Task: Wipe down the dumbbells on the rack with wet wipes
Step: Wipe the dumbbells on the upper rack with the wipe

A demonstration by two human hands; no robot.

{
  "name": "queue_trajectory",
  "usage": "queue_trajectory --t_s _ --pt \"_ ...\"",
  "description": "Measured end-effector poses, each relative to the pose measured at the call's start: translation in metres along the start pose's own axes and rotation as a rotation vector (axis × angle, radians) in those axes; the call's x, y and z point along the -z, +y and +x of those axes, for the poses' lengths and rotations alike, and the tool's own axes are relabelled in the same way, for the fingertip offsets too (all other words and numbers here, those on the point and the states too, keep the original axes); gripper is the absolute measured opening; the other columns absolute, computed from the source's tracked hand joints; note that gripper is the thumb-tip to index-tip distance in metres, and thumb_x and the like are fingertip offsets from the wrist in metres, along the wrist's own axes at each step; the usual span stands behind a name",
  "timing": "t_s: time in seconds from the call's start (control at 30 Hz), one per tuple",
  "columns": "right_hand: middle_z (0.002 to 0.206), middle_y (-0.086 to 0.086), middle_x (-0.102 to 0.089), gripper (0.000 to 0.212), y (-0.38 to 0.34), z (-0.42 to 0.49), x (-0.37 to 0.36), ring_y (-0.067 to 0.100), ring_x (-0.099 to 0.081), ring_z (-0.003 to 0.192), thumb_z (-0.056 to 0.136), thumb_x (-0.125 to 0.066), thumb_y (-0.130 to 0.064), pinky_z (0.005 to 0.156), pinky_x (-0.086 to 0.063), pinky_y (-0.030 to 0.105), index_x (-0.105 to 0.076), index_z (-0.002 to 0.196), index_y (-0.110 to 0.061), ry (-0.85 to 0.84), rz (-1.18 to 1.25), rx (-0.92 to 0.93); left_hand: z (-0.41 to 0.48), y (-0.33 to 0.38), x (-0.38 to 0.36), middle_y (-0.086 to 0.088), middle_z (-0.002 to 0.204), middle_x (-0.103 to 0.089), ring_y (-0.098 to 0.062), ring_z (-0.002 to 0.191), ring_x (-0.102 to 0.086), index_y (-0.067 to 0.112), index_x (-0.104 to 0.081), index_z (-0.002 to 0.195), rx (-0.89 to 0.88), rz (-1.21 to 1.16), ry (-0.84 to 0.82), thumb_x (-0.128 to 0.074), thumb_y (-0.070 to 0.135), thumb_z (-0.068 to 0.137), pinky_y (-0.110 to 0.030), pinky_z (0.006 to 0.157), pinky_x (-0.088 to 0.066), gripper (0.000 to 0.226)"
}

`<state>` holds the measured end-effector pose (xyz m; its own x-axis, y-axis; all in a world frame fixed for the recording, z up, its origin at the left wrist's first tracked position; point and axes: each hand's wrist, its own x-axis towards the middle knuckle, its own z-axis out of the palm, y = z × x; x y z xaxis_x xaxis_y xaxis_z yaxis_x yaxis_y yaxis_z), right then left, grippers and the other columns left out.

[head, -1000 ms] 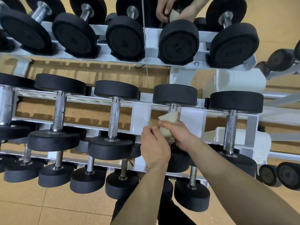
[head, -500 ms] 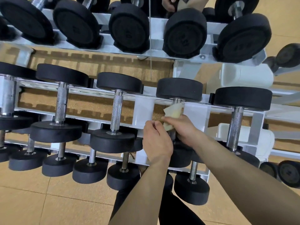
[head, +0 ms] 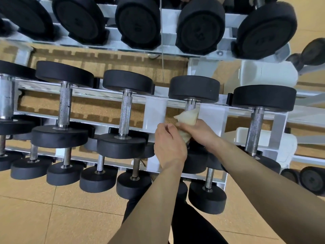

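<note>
My right hand [head: 202, 132] grips the yellowish wet wipe [head: 188, 117] wrapped round the handle of a black dumbbell [head: 194, 88] on the white rack's [head: 155, 110] middle tier, my left hand [head: 169, 147] curled just beside it, whether pinching the wipe I cannot tell.

The right hand [head: 202, 132] has slid the wipe [head: 189, 117] up the dumbbell handle [head: 191, 105] toward its far head [head: 194, 88].
</note>
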<state>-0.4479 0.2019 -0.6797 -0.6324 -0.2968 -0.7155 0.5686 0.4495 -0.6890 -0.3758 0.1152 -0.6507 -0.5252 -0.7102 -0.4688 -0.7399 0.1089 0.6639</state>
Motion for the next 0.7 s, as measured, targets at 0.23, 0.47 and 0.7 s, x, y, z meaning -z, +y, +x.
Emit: queue_trajectory --t_s 0.23,0.47,0.7 --pt "0.098 0.001 -0.07 0.03 0.01 -0.026 0.018 0.02 -0.063 0.092 0.107 -0.042 -0.03 0.076 -0.045 0.03 -0.068 0.104 -0.016 0.012 -0.431 0.101 -0.002 0.001 0.002 0.019 0.081 -0.057 -0.017 0.09 -0.058 0.029 -0.063 0.113 -0.02 0.069 -0.081 -0.049 0.041 0.099 -0.032 0.083 -0.045 0.024" --pt "0.075 0.003 -0.054 0.011 -0.002 -0.066 0.022 0.011 -0.05 0.069 0.094 -0.055 -0.004 0.064 -0.041 0.025 -0.062 0.085 -0.006 0.268 0.007 0.178 -0.007 0.004 0.006 0.013 0.094 -0.062 -0.02 0.097 -0.06 0.03 -0.057 0.117 -0.026 0.047 -0.104 -0.038 0.058 0.101 -0.035 0.085 -0.042 0.038" --pt "0.089 0.011 -0.064 0.048 -0.002 -0.085 0.029 0.018 -0.064 0.072 0.064 -0.052 -0.002 0.062 -0.05 0.029 -0.059 0.111 0.005 -0.236 0.57 0.034 0.006 -0.003 0.04 -0.003 0.102 -0.073 -0.021 0.093 -0.07 0.014 -0.07 0.105 0.099 -0.482 -0.504 -0.059 0.06 0.088 -0.041 0.088 -0.052 0.05"
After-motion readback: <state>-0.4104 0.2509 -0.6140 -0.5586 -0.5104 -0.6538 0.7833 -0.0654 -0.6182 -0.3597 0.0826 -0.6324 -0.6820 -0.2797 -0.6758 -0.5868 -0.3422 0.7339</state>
